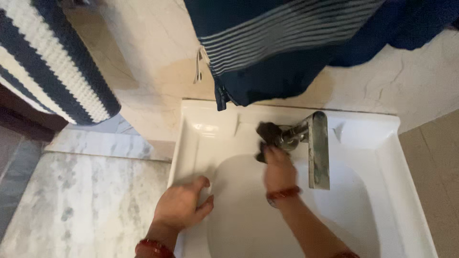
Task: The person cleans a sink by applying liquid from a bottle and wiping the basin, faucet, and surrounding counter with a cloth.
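The sink [387,157] reads as glossy white ceramic, smooth with soft highlights along its rim, while the tap [317,148] is dull, stained metal with a worn, streaky finish and a dark, rough-looking scrub pad [267,133] pressed against it. Beside the basin the counter [81,200] is polished grey-veined marble, and the wall [148,57] behind is smooth beige stone-look tile. Overhead hang a soft navy cloth with fine white stripes [267,43] and a chunky ribbed knit in navy and white [48,62], both matt.

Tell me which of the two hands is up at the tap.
The right hand, pressing a dark scrubber against the metal tap. The left hand rests on the sink's left rim.
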